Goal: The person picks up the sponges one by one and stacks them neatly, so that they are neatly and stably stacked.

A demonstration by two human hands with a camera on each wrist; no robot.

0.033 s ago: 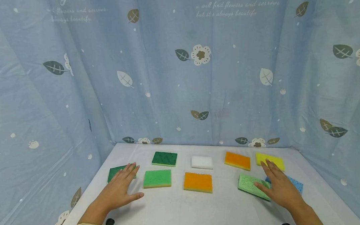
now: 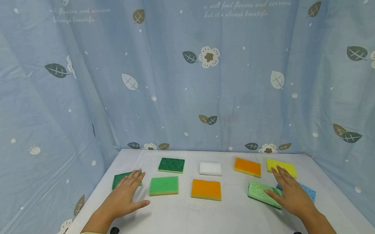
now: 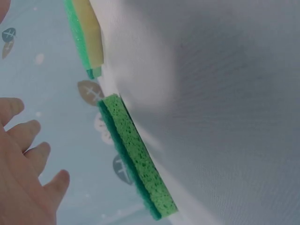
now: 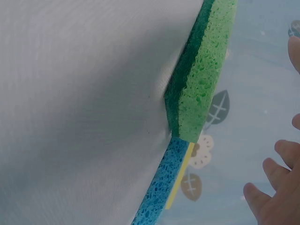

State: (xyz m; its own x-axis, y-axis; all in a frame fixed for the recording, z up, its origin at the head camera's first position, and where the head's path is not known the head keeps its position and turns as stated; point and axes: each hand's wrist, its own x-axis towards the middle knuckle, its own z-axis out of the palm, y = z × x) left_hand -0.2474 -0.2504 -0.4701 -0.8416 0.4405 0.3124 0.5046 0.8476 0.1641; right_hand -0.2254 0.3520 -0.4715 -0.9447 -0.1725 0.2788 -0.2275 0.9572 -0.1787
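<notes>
- Left of the near orange sponge (image 2: 205,190), I see the left hand (image 2: 124,198) hover, its grip slack, fingers spread, holding nothing.
- Right of that sponge hangs the right hand (image 2: 292,195), its grip likewise loose, above a pale green sponge (image 2: 260,191) and a blue sponge (image 2: 309,192).
- Just left of the near orange sponge lies a bright green sponge (image 2: 163,185).
- Farther left, the left hand part-hides a dark green sponge (image 2: 118,179).
- Behind the near orange sponge sits a white sponge (image 2: 210,168).
</notes>
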